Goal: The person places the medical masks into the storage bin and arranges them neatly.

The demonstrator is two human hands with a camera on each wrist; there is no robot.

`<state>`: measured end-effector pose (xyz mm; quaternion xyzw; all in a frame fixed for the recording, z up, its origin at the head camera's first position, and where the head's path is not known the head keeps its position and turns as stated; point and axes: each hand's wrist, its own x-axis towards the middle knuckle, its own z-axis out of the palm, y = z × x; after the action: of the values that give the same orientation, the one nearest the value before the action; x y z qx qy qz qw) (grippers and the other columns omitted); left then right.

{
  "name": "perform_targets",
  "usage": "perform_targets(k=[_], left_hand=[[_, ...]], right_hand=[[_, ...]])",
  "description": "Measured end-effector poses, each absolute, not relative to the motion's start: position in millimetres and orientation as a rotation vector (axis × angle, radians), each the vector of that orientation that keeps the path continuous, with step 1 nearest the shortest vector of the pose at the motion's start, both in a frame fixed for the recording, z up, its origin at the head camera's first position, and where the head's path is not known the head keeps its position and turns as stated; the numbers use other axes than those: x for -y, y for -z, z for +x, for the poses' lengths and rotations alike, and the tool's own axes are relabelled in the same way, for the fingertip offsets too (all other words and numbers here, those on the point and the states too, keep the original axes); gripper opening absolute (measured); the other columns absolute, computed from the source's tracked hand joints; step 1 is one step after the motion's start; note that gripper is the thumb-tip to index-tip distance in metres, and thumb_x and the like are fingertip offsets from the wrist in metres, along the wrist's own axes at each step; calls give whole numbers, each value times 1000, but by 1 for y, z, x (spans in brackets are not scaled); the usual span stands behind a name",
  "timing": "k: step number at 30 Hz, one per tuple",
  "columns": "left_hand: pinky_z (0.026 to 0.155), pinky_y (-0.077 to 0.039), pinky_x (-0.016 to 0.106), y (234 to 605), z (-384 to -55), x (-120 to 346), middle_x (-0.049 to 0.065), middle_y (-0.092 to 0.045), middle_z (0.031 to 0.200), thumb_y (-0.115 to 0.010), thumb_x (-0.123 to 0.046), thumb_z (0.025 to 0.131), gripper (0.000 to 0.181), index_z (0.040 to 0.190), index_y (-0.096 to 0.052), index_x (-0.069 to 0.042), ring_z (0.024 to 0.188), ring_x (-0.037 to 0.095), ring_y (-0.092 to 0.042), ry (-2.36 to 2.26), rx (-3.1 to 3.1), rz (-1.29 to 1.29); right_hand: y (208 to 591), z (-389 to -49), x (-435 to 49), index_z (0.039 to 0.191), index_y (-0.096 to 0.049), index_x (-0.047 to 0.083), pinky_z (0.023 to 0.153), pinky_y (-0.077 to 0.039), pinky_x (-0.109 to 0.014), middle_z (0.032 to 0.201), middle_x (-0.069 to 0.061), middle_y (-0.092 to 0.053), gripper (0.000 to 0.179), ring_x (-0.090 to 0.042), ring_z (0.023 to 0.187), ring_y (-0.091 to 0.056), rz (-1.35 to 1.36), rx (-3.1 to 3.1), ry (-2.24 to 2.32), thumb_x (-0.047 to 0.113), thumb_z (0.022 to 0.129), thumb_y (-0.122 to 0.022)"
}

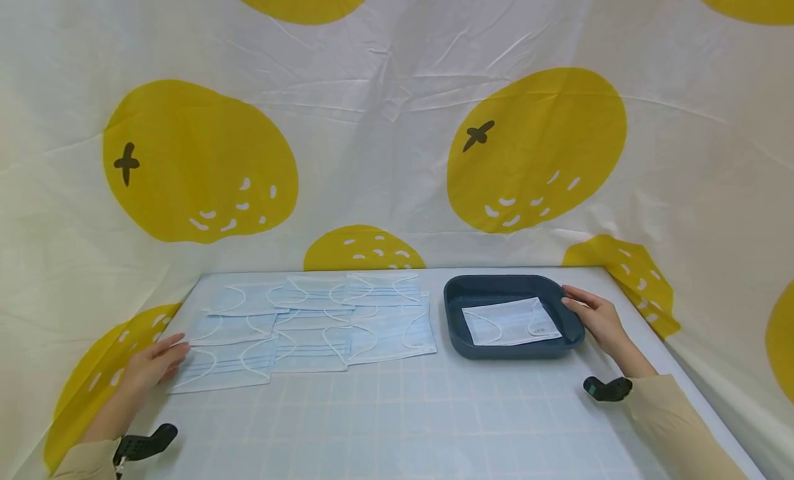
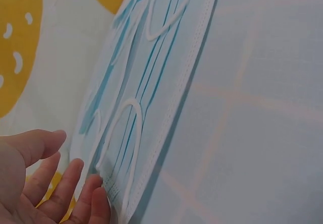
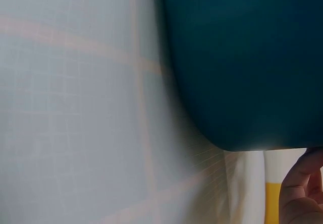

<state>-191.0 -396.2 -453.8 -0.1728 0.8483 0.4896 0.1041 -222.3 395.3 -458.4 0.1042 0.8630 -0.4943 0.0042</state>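
Observation:
Several light-blue face masks [image 1: 310,359] with white ear loops lie flat in overlapping rows on the left half of the table. At the front-left mask [image 1: 226,376], my left hand [image 1: 151,363] has its fingertips right by the short edge, thumb apart from the fingers [image 2: 64,188] in the left wrist view. To the right stands a dark blue-green tray [image 1: 509,352] with a face mask [image 1: 511,321] lying inside, slightly tilted. My right hand [image 1: 598,321] holds the tray's right end by the rim. In the right wrist view the tray [image 3: 247,67] hides most of that hand.
The white table [image 1: 397,425] carries a faint grid pattern. Behind it and along both sides hangs a white cloth [image 1: 372,156] printed with large yellow fruit shapes. A black wrist device [image 1: 145,444] sits on the left wrist, another black device [image 1: 608,389] on the right.

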Motion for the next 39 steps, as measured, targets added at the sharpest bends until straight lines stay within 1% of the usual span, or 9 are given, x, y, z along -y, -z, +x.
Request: perform_targets(k=[4, 7, 11, 14, 17, 28, 33, 35, 39], left_hand=[[67, -52, 10, 458, -192, 398, 12, -64, 119, -51, -43, 97, 74, 149, -23, 3, 71, -19, -48, -1424, -2521, -533], [67, -53, 12, 460, -193, 399, 31, -40, 143, -51, -42, 97, 74, 148, -24, 2, 71, -19, -46, -1405, -2530, -561], [65, -54, 13, 461, -195, 401, 29, -49, 136, -54, -41, 96, 74, 149, -24, 2, 69, -18, -47, -1423, -2514, -598], [63, -53, 12, 462, -195, 402, 1, -70, 103, -57, -38, 95, 76, 149, -22, 1, 68, -17, -49, -1472, -2473, -620], [62, -52, 12, 463, -196, 402, -21, -64, 86, -65, -32, 91, 80, 150, -21, 1, 66, -16, -50, -1518, -2432, -654], [66, -58, 23, 466, -192, 393, 19, -70, 107, -74, -7, 82, 81, 145, -27, 9, 72, -3, -61, -1483, -2501, -606], [66, -57, 23, 469, -192, 393, 10, -73, 98, -75, -6, 82, 81, 145, -28, 8, 71, -4, -61, -1470, -2519, -611], [80, -58, 32, 469, -192, 394, -1, -73, 92, -76, -8, 81, 82, 145, -28, 7, 70, -7, -59, -1464, -2506, -612], [104, -39, 53, 468, -196, 396, 10, -74, 103, -76, -13, 82, 82, 145, -28, 8, 82, 7, -66, -1433, -2467, -625]], right_hand=[[457, -222, -395, 148, -35, 8, 89, -46, -7, 152, -21, -35, 66, -26, 131, -41, 337, -2701, 1555, 48, 97, -49], [457, -222, -395, 148, -35, 9, 93, -46, -11, 152, -21, -35, 65, -28, 132, -40, 333, -2710, 1545, 47, 97, -48], [456, -222, -395, 148, -35, 9, 96, -46, -15, 152, -21, -34, 65, -21, 128, -43, 325, -2709, 1538, 48, 97, -48], [456, -222, -395, 148, -35, 9, 96, -46, -14, 152, -21, -34, 66, -15, 125, -44, 321, -2706, 1542, 48, 97, -49], [457, -222, -395, 148, -36, 9, 95, -46, -12, 152, -21, -34, 66, -11, 123, -45, 317, -2707, 1550, 48, 97, -49], [462, -224, -398, 148, -35, 9, 91, -46, -9, 152, -20, -35, 65, 5, 114, -44, 314, -2706, 1551, 47, 97, -50], [462, -223, -398, 148, -36, 9, 92, -46, -9, 152, -21, -35, 65, -3, 118, -46, 307, -2718, 1544, 47, 97, -49], [461, -222, -397, 148, -36, 8, 93, -46, -10, 152, -21, -35, 66, -13, 124, -46, 311, -2720, 1542, 48, 97, -49], [461, -223, -398, 147, -37, 8, 93, -46, -10, 152, -20, -36, 67, -20, 128, -43, 322, -2718, 1543, 49, 96, -50]])
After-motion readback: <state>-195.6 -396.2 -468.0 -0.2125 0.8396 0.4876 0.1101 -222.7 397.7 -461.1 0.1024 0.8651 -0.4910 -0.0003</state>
